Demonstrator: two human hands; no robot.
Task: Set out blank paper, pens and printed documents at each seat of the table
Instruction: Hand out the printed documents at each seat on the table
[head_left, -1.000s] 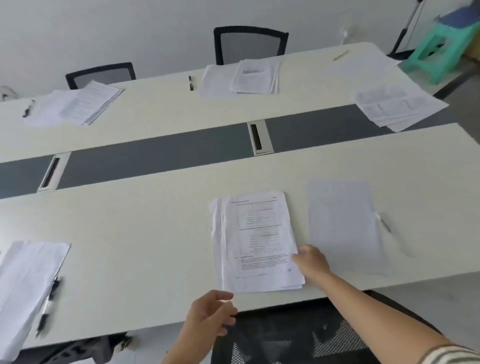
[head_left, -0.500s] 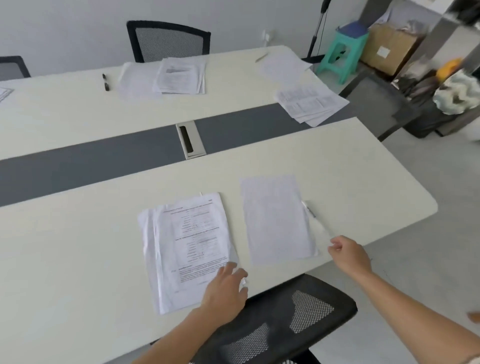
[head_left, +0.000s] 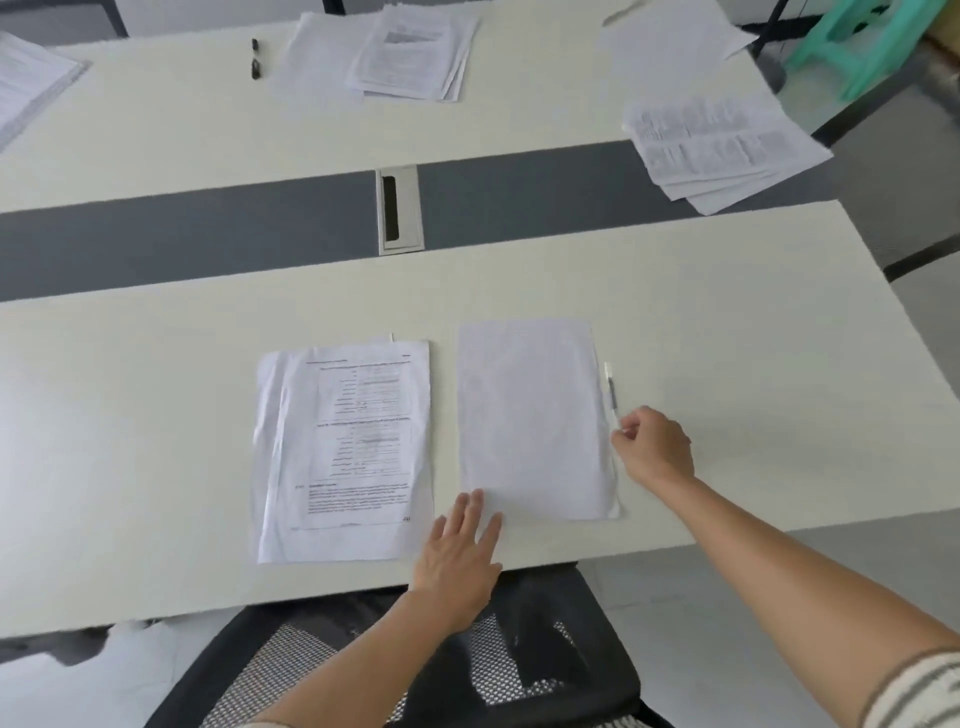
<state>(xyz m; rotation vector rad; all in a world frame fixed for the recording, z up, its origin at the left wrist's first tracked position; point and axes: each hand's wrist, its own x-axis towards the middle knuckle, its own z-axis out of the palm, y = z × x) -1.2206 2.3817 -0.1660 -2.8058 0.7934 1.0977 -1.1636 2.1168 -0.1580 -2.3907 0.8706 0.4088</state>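
Pen (head_left: 611, 393) pinched at near end by right hand (head_left: 655, 448), long axis near-to-far beside blank paper (head_left: 530, 415); left hand (head_left: 460, 551) flat, straight fingers on paper's corner.

White table (head_left: 156, 389), grey centre strip (head_left: 208, 234), mesh chair (head_left: 545, 649), green stool (head_left: 852, 47).

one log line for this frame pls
left hand: flat, fingertips on blank paper corner | right hand: pinching pen end | printed documents: left of paper
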